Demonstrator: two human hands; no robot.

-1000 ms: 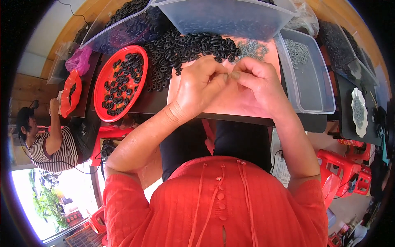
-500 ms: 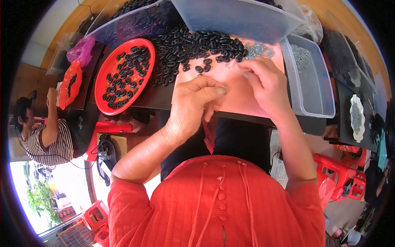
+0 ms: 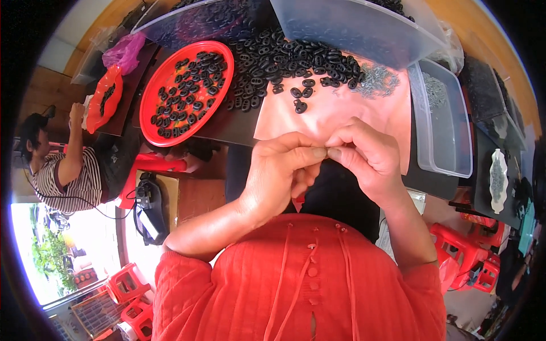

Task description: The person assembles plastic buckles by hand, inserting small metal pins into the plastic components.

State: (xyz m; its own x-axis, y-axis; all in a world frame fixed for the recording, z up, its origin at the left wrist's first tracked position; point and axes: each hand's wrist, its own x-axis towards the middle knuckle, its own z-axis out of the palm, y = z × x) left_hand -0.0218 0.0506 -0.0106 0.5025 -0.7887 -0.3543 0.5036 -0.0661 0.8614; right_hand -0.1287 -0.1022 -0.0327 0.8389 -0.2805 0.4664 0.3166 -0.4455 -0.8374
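Observation:
My left hand (image 3: pixel 278 173) and my right hand (image 3: pixel 372 159) meet fingertip to fingertip in front of my body, at the near edge of a pink sheet (image 3: pixel 335 116). Both are closed in a pinch, thumbs against forefingers. Whatever sits between the tips is too small to make out. Beyond them, a heap of black oval pieces with two holes (image 3: pixel 273 62) spreads over the dark table and the sheet's far part. A few such pieces (image 3: pixel 300 106) lie loose on the pink. Small silvery metal bits (image 3: pixel 376 82) are piled at the sheet's far right.
More black pieces fill a round red tray (image 3: pixel 143 108) on the left. A clear plastic bin (image 3: pixel 449 136) holding metal bits stands at right; a larger clear bin (image 3: pixel 352 31) is behind the heap. Another person (image 3: pixel 71 170) works at far left, near a red scalloped dish (image 3: pixel 118 91).
My hands were apart over the sheet; now their fingertips touch. The right hand has come nearer my body. The whole view has shifted slightly, so the table appears farther right.

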